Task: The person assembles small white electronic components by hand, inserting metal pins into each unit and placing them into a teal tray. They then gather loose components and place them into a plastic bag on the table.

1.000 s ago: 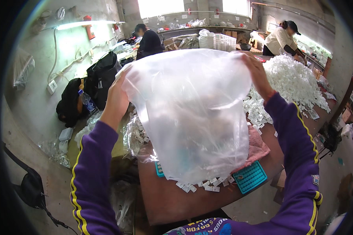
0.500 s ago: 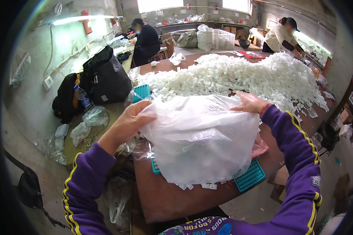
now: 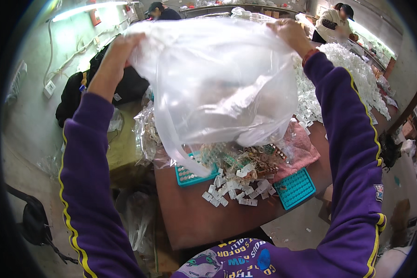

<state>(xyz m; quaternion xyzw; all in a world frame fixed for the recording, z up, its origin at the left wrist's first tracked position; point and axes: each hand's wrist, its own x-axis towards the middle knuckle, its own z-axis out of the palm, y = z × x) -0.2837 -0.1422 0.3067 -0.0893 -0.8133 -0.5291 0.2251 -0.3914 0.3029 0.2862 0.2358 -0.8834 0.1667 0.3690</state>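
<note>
A large translucent white plastic bag is stretched out in the air before me, raised over the table. My left hand grips its upper left corner, and my right hand grips the upper right, both closed on the plastic. Below the bag's lower edge lies a tangled heap of chains and small jewellery-like pieces. Several small white cards are scattered in front of the heap. A teal tray with round pieces in its cells sits to the left; another teal tray lies to the right.
A big pile of small white pieces covers the table's far right. Beside the right tray lies a pink cloth. Clear plastic bags and a black bag are at left. Two people work farther back.
Both hands have lifted the bag up and away from me. The heap, the cards and more of both teal trays have come into sight beneath it.
</note>
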